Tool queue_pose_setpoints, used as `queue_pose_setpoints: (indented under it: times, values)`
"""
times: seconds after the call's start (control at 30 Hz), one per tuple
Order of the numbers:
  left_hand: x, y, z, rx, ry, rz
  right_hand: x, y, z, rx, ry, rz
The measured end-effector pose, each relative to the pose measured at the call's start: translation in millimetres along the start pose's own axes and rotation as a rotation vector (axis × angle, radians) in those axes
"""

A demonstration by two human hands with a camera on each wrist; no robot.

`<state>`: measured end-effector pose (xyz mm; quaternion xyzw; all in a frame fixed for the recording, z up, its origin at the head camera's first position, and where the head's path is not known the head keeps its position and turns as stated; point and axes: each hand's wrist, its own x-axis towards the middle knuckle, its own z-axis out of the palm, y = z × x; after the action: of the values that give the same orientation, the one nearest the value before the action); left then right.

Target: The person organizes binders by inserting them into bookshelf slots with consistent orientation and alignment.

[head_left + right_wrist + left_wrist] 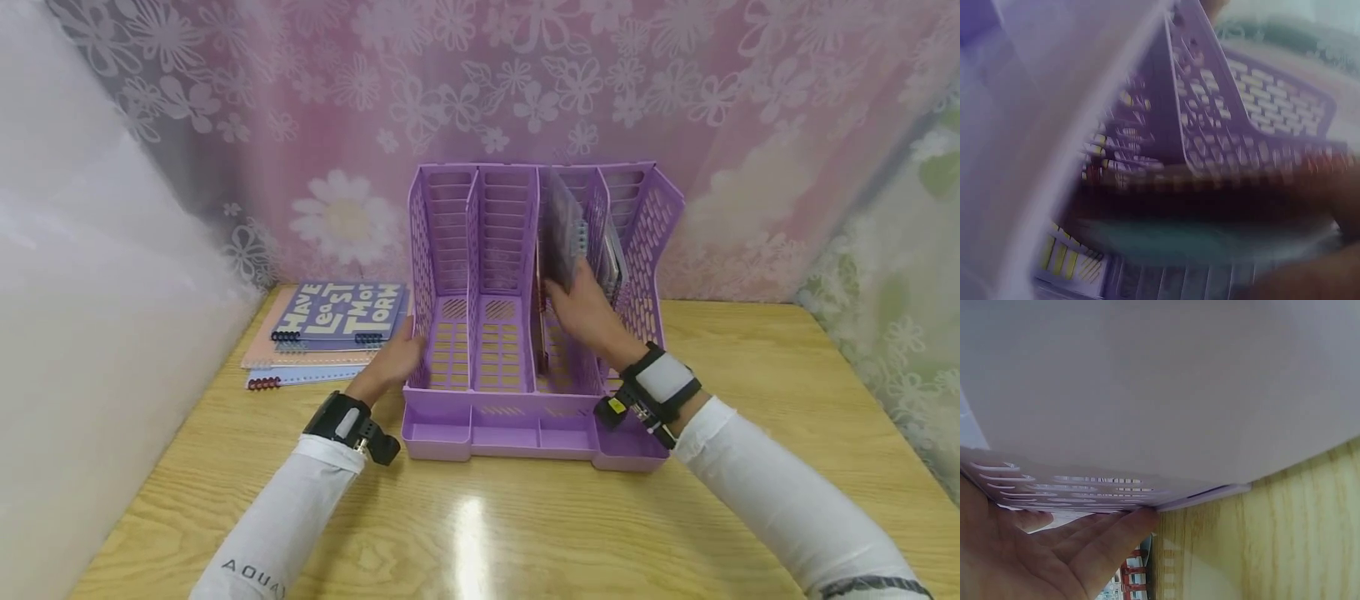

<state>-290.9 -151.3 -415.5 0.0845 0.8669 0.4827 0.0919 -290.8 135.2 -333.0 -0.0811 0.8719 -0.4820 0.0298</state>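
A purple desktop file rack with four upright slots stands on the table. My right hand is inside the third slot from the left and pinches a spiral notebook with a greyish, see-through cover near its lower edge. Beside it in that slot stands a thin brown-edged notebook. In the blurred right wrist view, the rack's perforated walls show near the hand. My left hand rests against the rack's outer left side, its fingers stretched along the slotted wall in the left wrist view.
Left of the rack lies a stack of spiral notebooks, the top one blue with large white lettering. More notebooks stand in the rightmost slot. Small trays run along the rack's front. A floral curtain hangs behind the wooden table.
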Motion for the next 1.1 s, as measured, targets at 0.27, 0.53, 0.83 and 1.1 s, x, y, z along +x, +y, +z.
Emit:
queue_pose_setpoints:
  times: [0.27,0.53,0.83,1.1]
  values:
    - [-1.0,3.5,-2.6,-0.009,-0.011,-0.016,-2.9,11.8,-8.4,-0.150,-0.353,0.080]
    - [-1.9,2.5,-3.0,-0.028,-0.012,-0.011,-19.1,6.6,-9.3,-0.198,-0.374,-0.017]
    - [-1.1,1.1,-0.9,-0.025,-0.014,-0.006,-31.4,14.6,-15.1,-0.233,-0.373,-0.123]
    - [-1.1,3.2,-0.7,-0.039,-0.014,0.023,-46.9,16.5,-32.4,-0.225,-0.365,-0.165]
